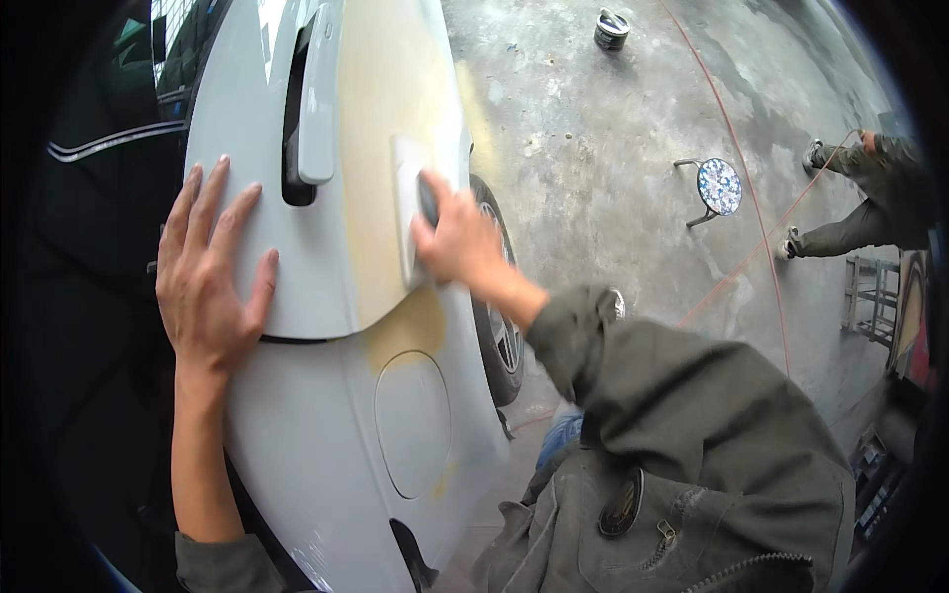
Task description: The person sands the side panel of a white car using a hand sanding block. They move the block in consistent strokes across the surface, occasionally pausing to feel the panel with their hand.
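Note:
My left hand point(213, 282) lies flat on a pale grey car door point(252, 109), its fingers spread near the window edge. Gripped in my right hand point(465, 237) is a long, pale sanding block point(406, 212) with a dark handle. The block stands lengthwise against the door's rear part, over a yellowish filler patch point(368, 208). Slight blur shows on the right hand. Beside the left fingers is the door handle point(316, 119). More yellow filler point(413, 331) marks the rear panel above a round fuel flap point(412, 423).
A wheel point(502, 306) sits beside the panel. On the concrete floor point(583, 178) are a round stool point(719, 188), a dark tub point(612, 32) and a red hose point(736, 133). At the far right a person point(865, 198) holds a hose, near a metal rack point(872, 296).

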Demonstrator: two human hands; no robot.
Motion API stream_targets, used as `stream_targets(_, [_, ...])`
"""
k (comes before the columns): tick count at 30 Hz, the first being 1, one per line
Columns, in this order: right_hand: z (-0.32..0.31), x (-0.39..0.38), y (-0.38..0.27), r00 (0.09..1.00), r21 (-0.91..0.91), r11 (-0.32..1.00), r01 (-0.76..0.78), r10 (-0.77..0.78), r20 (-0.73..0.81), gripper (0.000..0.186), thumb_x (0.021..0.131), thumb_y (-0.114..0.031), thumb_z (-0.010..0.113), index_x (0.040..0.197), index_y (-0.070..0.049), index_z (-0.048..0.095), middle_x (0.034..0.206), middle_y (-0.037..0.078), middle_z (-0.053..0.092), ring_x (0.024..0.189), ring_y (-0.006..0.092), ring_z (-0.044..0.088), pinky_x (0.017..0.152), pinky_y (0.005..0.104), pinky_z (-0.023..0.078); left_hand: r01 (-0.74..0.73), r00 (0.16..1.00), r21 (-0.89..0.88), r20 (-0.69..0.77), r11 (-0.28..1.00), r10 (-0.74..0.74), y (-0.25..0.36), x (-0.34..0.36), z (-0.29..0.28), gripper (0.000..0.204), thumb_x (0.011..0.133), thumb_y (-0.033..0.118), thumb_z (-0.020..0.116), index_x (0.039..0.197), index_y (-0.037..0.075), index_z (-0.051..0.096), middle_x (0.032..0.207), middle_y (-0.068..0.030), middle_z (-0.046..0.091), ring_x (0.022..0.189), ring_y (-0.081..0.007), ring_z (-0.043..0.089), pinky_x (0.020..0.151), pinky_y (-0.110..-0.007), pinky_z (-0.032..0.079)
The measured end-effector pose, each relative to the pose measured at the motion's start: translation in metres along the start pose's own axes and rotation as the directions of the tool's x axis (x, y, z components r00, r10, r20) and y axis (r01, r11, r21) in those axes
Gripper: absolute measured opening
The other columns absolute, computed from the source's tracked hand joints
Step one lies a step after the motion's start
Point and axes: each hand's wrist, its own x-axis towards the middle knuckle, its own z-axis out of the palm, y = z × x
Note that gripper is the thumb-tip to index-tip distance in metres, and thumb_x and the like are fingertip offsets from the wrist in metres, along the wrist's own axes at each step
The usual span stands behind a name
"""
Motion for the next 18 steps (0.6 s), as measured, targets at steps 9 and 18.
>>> stream_targets(9, [0.013,-0.066,-0.016,0.982,0.110,0.993,0.046,-0.065,0.177,0.076,0.088,-0.035,0.061,0.156,-0.016,0.032,0.123,0.036,0.052,0.097,0.0507,0.066,0.091,0.0560,0.053,0.024,0.999,0.014,0.027,1.000,-0.024,-0.005,-0.019,0.001,0.053,0.082,0.023,0.066,0.135,0.014,0.065,0.155,-0.0075,0.048,0.147,-0.0293,0.038,0.121,-0.044,0.033])
stream_targets(18, [-0.001,-0.007,0.003,0.991,-0.031,0.997,-0.077,0.080,0.109,0.069,0.090,-0.036,0.056,0.153,-0.014,0.038,0.121,0.033,0.056,0.104,0.0475,0.064,0.095,0.0521,0.051,0.000,0.999,0.001,0.037,1.000,0.000,-0.004,-0.005,0.002,0.054,0.084,0.022,0.063,0.137,0.012,0.063,0.157,-0.0074,0.046,0.148,-0.0293,0.037,0.121,-0.044,0.032])
